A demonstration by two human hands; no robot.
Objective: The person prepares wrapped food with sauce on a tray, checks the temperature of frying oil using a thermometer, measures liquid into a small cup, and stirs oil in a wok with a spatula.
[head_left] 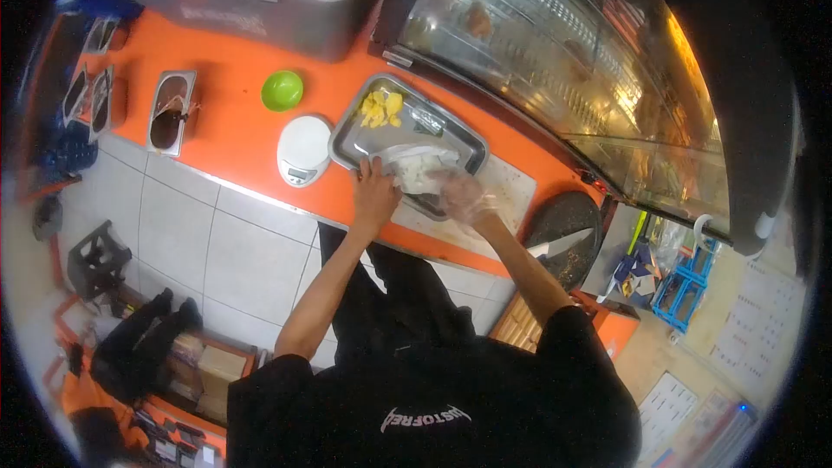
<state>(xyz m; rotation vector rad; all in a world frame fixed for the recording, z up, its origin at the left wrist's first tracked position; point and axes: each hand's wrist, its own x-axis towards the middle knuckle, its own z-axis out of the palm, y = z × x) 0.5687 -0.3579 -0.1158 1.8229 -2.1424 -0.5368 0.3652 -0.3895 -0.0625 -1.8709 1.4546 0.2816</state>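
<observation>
The left hand [375,193] is resting at the near edge of the tray [394,136], with its fingers lying beside the white bag [423,166]; whether they are gripping it, I cannot tell. The right hand [461,198] is reaching to the other end of the bag. It is blurring, so its grip is also not showing clearly; around its wrist something like a clear glove [487,205] is shining.

The bag is lying inside the tray, at the side near the person. It is looking light, soft and rather slippery, and its thin film is probably tearing easily. The gathered ends are seeming the safer places for holding, with the fingers not pressing the middle.

Farther in the tray, yellow pieces [381,109] are lying. Outside it, the scale [305,140] and the green bowl [282,92] are standing to the left, while to the right a knife [568,243] is resting on a round board [572,211].
</observation>
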